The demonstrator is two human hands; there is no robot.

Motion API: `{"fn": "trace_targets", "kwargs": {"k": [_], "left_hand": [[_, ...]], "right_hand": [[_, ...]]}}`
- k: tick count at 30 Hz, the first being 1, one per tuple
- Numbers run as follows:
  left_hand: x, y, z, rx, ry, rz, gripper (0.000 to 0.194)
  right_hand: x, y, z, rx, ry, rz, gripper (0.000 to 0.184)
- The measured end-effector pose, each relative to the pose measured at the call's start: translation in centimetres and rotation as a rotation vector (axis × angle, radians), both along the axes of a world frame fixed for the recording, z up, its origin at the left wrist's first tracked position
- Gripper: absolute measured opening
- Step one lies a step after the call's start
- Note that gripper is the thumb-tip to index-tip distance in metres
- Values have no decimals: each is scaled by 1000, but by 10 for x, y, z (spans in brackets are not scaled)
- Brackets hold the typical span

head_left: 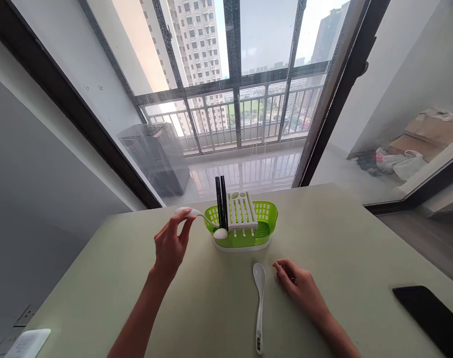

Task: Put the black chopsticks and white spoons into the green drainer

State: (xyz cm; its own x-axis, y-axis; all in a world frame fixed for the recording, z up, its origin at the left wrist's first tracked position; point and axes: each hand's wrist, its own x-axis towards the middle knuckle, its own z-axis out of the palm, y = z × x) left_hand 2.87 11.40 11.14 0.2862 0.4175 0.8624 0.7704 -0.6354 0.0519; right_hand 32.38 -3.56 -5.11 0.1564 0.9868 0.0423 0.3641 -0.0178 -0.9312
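My left hand (pixel 172 241) pinches the handle end of a white spoon (pixel 221 233) with a curved handle. The spoon's bowl points right, in front of the left end of a green basket (pixel 241 240) with a white base. Several black chopsticks (pixel 222 204) stand upright in the basket's left part, beside a white slotted holder (pixel 243 211) with small hooks along its front. On the table in front lies a second white spoon (pixel 260 298), bowl away from me. Just right of it rests my right hand (pixel 297 283), its fingers curled in with nothing visible in them.
The pale green table (pixel 334 238) reaches to a glass sliding door with a dark frame (pixel 334 94). At the right edge lies a black flat object (pixel 427 315). A white device (pixel 30 343) sits at the lower left corner. Behind the glass stands a dark boxy appliance (pixel 155 159).
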Motion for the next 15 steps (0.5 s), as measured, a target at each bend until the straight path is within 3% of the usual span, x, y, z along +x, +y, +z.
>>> {"fn": "trace_targets", "kwargs": {"k": [7,15], "left_hand": [[2,-2,-33,-164,109,-90,23],[8,-12,-41,-271,164,-138,23]], "right_hand": [[1,1,1,14,-49,-8,42],[-1,-1,6,-6,2,-6,43]]}}
